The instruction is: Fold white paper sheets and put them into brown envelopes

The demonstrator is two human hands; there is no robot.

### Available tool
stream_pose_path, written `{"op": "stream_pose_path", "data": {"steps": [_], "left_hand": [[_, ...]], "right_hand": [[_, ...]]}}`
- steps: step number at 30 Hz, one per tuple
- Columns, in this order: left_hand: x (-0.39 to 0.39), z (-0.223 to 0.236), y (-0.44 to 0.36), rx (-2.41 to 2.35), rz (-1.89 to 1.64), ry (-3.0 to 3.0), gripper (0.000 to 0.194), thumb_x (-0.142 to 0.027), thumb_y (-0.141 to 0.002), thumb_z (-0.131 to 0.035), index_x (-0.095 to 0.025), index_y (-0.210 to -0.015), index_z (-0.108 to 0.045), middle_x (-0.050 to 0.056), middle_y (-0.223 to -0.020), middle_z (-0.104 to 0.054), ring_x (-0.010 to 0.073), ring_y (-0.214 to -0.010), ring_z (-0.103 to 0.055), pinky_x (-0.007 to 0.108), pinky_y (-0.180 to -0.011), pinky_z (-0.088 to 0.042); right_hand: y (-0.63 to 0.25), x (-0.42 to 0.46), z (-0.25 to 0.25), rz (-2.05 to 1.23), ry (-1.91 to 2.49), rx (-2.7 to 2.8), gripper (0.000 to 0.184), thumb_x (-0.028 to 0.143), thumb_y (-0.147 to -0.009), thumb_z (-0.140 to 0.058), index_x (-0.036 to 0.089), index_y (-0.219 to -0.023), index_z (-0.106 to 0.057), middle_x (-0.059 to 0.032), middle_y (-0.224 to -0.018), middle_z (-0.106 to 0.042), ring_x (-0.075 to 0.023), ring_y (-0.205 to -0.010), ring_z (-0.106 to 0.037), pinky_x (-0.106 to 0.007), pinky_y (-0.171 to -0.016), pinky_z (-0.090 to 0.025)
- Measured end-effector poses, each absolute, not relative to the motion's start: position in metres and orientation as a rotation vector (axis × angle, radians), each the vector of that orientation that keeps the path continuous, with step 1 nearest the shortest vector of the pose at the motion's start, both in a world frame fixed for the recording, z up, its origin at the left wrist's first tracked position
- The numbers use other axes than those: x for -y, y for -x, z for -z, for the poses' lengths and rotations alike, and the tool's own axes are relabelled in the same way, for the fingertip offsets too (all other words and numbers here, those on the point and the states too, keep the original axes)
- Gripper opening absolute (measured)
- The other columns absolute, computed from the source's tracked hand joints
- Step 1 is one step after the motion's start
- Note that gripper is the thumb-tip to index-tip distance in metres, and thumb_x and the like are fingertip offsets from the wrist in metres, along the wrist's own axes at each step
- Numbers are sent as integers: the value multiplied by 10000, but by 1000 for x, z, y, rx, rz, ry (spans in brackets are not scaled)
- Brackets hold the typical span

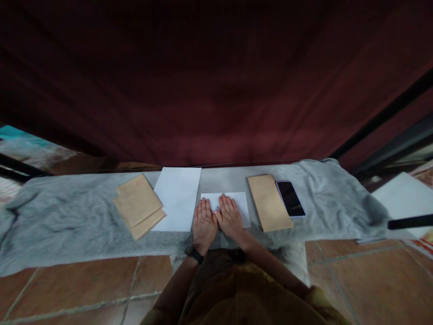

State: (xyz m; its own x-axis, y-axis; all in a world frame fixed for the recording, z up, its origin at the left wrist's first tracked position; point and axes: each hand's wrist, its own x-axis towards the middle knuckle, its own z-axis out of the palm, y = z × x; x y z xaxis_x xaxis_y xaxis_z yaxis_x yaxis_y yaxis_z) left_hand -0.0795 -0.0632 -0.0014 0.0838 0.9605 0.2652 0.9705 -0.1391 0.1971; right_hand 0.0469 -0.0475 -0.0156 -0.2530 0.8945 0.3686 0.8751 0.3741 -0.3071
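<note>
Both palms lie flat, side by side, on a small white sheet of paper (243, 210), which looks folded, though its layers are hard to make out. My left hand (204, 222) has its fingers stretched out over the sheet's left part. My right hand (230, 216) presses on its middle, fingers also straight, the thumbs close together. Left of them lies a larger white sheet of paper (177, 196), partly under brown envelopes (138, 203). To the right rests another brown envelope or stack of them (269, 203).
A phone (291, 198) with a dark screen lies against the right-hand envelope. Grey cloth (74, 216) covers the narrow bench. Behind it hangs a dark red curtain (216, 99). White paper (402, 203) lies at the far right. The floor (84, 284) is tiled.
</note>
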Motion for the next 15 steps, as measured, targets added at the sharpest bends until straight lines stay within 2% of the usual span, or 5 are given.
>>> {"op": "stream_pose_path", "data": {"steps": [5,11,15], "left_hand": [[63,5,79,2042,563,2284,595,-258,-983,-335,-57,-1540,-277,212,-1569,-364,291,-1487,-296,516,-1196,-294],[64,4,81,2076,594,2265,600,-275,-990,-343,-41,-1538,-272,227,-1573,-347,299,-1487,-293,521,-1199,-291],[67,0,67,2086,614,2252,589,-280,-999,-338,-43,-1536,-278,217,-1578,-344,300,-1502,-252,549,-1222,-228]], "right_hand": [[-65,48,21,-4,1641,2065,575,366,-1036,-403,40,-1508,-358,-213,-1570,-354,-296,-1484,-283,-513,-1176,-315],[-86,54,21,25,1759,1990,634,384,-1029,-405,35,-1543,-276,-245,-1577,-316,-320,-1475,-297,-542,-1168,-305],[-91,57,22,46,1764,2008,649,388,-1026,-386,26,-1549,-253,-249,-1589,-287,-326,-1480,-280,-542,-1160,-318]]}}
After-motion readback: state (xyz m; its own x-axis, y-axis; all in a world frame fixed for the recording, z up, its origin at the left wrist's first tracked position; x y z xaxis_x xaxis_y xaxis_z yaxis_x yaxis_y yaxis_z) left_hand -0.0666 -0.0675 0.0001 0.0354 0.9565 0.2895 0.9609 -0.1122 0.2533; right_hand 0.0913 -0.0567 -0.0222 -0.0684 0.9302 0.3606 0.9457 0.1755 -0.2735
